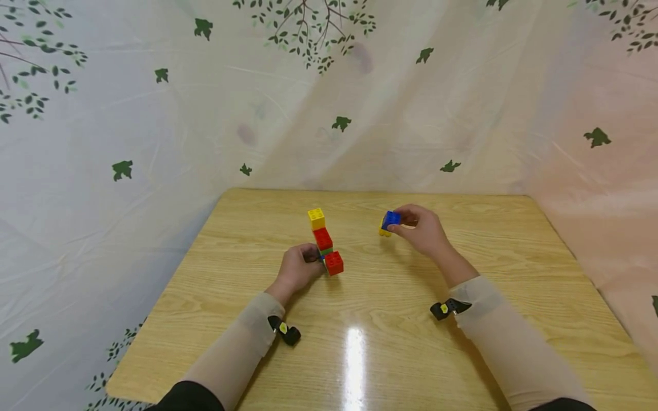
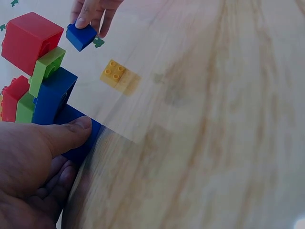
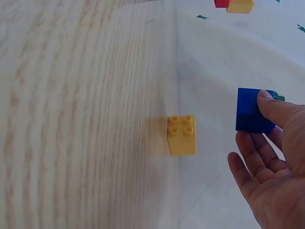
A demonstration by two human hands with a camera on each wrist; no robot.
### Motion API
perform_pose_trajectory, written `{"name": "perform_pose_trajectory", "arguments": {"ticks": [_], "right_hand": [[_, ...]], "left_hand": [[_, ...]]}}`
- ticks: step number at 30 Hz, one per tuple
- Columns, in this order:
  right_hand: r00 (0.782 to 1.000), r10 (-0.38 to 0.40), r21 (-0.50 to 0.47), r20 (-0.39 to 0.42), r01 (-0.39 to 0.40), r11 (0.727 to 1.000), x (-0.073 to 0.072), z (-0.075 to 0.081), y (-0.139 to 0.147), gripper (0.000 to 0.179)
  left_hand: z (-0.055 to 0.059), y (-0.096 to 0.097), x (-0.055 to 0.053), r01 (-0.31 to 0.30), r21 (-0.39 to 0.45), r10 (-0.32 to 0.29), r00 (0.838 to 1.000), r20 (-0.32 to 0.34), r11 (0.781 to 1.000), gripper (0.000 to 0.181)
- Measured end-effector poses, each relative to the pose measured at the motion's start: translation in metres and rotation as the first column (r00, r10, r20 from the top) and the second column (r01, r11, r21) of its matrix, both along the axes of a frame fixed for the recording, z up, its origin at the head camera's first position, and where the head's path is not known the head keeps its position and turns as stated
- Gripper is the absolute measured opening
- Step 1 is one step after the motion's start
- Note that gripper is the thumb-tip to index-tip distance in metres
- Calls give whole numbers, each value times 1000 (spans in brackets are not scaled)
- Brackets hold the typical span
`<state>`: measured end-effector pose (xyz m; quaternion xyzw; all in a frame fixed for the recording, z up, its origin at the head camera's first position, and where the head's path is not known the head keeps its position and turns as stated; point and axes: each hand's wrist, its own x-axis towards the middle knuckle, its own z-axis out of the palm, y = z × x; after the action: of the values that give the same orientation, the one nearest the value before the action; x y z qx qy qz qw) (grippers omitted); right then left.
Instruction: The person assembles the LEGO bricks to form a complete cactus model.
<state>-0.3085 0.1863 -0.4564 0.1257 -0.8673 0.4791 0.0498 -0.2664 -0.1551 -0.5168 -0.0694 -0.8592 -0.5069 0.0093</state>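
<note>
My left hand [image 1: 298, 267] grips a built-up stack of toy bricks by its lowest blue brick [image 2: 90, 136], the thumb lying across it. Above that brick, the left wrist view shows another blue brick [image 2: 55, 93], a green piece [image 2: 46, 69] and a red brick [image 2: 32, 42]. A second red brick [image 1: 323, 238] and a yellow brick [image 1: 316, 219] form the stack's far arm. To the right, my right hand [image 1: 424, 231] pinches a single blue brick [image 3: 254, 110] between thumb and fingers, raised off the table. A loose yellow brick [image 3: 182, 137] sits on the table near it.
The wooden table [image 1: 380, 354] reaches to a pale cloth [image 1: 308, 142] printed with leaves, hanging behind and at both sides. Dark wrist cameras are strapped to both sleeves. A bright light reflection [image 1: 354, 365] lies on the near tabletop.
</note>
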Motion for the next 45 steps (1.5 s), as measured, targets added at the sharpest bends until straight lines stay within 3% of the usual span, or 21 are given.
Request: {"name": "perform_pose_trajectory", "arguments": {"ticks": [15, 24, 36, 45], "right_hand": [[998, 56, -10, 8, -56, 998, 6, 10, -23, 45], [991, 118, 8, -62, -118, 993, 5, 18, -44, 39], [977, 194, 2, -85, -195, 981, 6, 30, -73, 37], [975, 219, 10, -39, -219, 976, 9, 37, -88, 39]], "left_hand": [[0, 3, 1, -3, -1, 3, 1000, 0, 1000, 27], [1, 2, 0, -2, -4, 2, 1000, -4, 1000, 26], [-1, 1, -1, -2, -6, 2, 1000, -15, 1000, 26], [1, 1, 0, -6, -18, 6, 1000, -3, 1000, 27]]}}
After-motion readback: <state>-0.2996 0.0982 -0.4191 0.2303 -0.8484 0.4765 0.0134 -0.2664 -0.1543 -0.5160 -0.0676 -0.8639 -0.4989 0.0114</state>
